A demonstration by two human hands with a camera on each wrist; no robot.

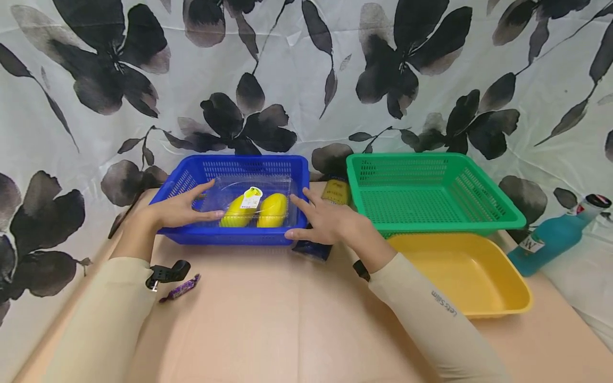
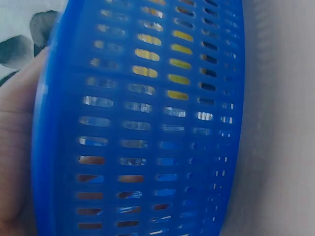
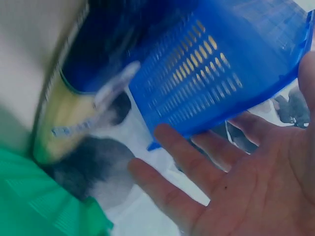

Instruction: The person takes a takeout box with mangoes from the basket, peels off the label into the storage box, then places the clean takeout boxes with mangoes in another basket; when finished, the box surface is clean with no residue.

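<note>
Cream sleeves (image 1: pixel 436 332) extend from the bottom of the head view I am monitoring remotely, the right one printed with dark lettering, over a pale tabletop (image 1: pixel 258 319). A purple-wrapped sweet (image 1: pixel 183 289) lies beside the left wrist, which wears a black device (image 1: pixel 167 272). To the right I see a yellow tray (image 1: pixel 479 271), a blue-green bottle (image 1: pixel 553 239) near its right edge.

Farther in, the left hand (image 1: pixel 177 210) reaches over the left side of a blue basket (image 1: pixel 234 236), thumb and fingers apart and extended, at the left end of a clear container (image 1: pixel 261 186). The right hand (image 1: pixel 332 218) is spread at the basket's right rim, fingers straight and gripping nothing; I cannot tell whether its fingertips touch the container.

That labelled container sits inside the blue basket, with two yellow fruits (image 1: pixel 273 210) showing through the plastic. Partly hidden behind the right hand, a dark blue and yellow packet (image 1: pixel 337 192) lies between the blue basket and a green basket (image 1: pixel 407 207). Floral cloth (image 1: pixel 297 69) hangs behind everything.
</note>
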